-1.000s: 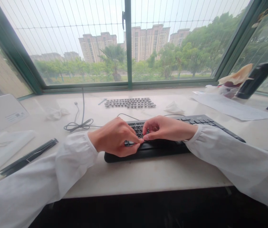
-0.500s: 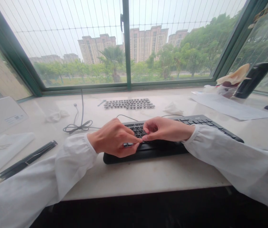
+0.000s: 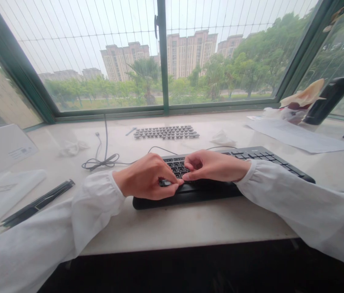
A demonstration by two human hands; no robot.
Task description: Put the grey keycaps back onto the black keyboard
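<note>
Keyboard looks incomplete — bare sockets show, right-end keys on | loose keys rowed beyond | left hand, right hand: fingers curled nearly together — cannot tell any hold

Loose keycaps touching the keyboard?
Apart: the head view shows a strip of pale table between the loose keycaps and the keyboard.

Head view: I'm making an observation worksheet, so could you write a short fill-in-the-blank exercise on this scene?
The left hand and right hand are over a keyboard whose main colour is ____.
In the picture, the bundled cable lies to the keyboard's ____.
The loose keycaps lie between the keyboard and the green-framed ____.
Missing words: black; left; window.
</note>
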